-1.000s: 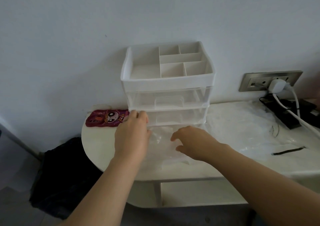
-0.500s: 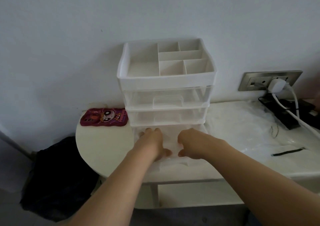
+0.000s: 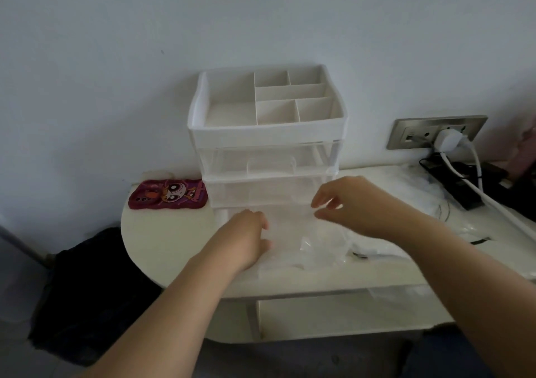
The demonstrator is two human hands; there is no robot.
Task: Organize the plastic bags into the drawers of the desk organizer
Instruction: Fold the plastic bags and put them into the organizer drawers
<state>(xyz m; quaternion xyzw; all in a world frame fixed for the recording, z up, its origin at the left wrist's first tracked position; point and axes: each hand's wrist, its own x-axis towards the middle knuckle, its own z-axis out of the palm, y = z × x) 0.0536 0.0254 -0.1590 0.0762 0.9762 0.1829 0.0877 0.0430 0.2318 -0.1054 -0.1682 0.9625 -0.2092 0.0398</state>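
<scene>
the plastic bags (image 3: 319, 244) are judged limp and slippery, best pinched at an edge. the left hand (image 3: 246, 241) is seen with its grip hidden; the right hand (image 3: 348, 203) is held loosely spread.

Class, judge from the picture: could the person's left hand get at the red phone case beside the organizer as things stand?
Probably yes. The left hand sits just right of the red phone case, with only bare table between them; the desk organizer stands beside that path, not across it.

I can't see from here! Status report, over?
Copy: left grip rests on bags in open bottom drawer. Right grip hovers above, empty. Nothing in the way.
</scene>
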